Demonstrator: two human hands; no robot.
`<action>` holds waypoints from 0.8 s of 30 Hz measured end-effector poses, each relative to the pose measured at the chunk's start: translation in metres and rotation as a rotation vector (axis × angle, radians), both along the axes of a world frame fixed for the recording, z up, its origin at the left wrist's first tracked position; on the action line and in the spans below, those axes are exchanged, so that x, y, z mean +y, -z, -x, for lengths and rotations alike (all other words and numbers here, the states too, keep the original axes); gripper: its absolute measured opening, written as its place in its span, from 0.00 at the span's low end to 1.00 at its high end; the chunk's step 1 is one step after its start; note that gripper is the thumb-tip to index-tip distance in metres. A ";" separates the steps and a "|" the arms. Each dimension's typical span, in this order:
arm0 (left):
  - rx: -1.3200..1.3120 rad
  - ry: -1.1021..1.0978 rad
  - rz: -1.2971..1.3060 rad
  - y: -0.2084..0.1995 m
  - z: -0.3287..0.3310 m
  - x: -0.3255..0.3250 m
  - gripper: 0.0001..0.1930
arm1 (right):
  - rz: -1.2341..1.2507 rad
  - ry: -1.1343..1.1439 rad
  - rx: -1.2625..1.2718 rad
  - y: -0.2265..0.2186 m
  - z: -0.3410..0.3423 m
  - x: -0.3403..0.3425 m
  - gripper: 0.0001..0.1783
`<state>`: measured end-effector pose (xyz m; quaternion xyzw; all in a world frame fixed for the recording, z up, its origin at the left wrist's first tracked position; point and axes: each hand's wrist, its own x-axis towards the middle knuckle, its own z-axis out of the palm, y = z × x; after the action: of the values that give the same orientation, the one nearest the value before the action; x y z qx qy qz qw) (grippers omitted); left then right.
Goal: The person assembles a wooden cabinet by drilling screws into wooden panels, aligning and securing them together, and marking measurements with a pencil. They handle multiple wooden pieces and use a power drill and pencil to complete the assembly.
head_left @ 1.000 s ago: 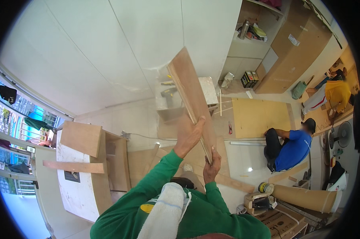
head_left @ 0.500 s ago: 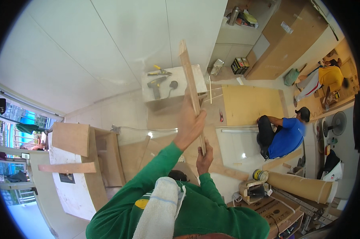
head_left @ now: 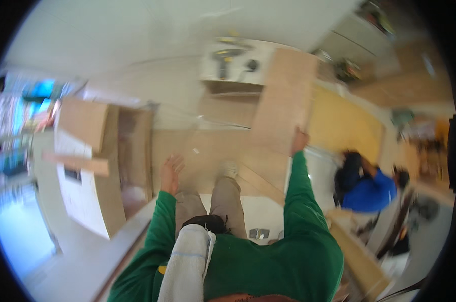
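Observation:
A wide wooden board (head_left: 287, 93) slants away from me, its flat face in sight. It overlaps the right end of a low white-topped box (head_left: 268, 50); I cannot tell whether the two touch. My right hand (head_left: 300, 140) is closed on the board's near right corner. My left hand (head_left: 172, 172) is out to the left, fingers stretched, with nothing in it. Tools lie on the box: a cordless drill (head_left: 223, 63), a small black round thing (head_left: 252, 65) and something yellow-handled, blurred.
A wooden cabinet carcass (head_left: 104, 143) with a loose strip (head_left: 77, 163) on it stands at left. Brown sheet (head_left: 187, 141) and a narrow plank (head_left: 261, 181) lie on the floor. At right a person in blue (head_left: 369, 194) sits near a yellowish panel (head_left: 344, 121).
The board has turned from edge-on to flat and swung right. My left hand has let go of it and dropped left; my right has moved forward and right. The view has shifted.

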<state>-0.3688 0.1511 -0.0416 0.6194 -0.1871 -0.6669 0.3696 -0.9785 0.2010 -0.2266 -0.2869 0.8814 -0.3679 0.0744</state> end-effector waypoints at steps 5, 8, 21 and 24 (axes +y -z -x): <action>0.214 -0.437 0.207 0.040 -0.114 -0.006 0.56 | -0.075 -0.056 -0.474 0.073 0.081 -0.068 0.27; 0.301 -0.775 0.326 0.045 -0.139 -0.037 0.67 | 0.049 0.023 -0.774 0.070 0.094 -0.093 0.35; 0.407 -0.992 0.635 0.017 -0.202 -0.188 0.62 | -0.152 -0.083 -0.640 0.086 0.113 -0.119 0.44; 0.338 -1.114 0.711 0.016 -0.229 -0.240 0.49 | -0.047 0.027 -0.444 0.057 0.104 -0.106 0.39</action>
<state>-0.1399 -0.0885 -0.0579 0.3515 0.0123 -0.3626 0.8630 -1.0829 0.0950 -0.2841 -0.1851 0.8555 -0.4022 0.2683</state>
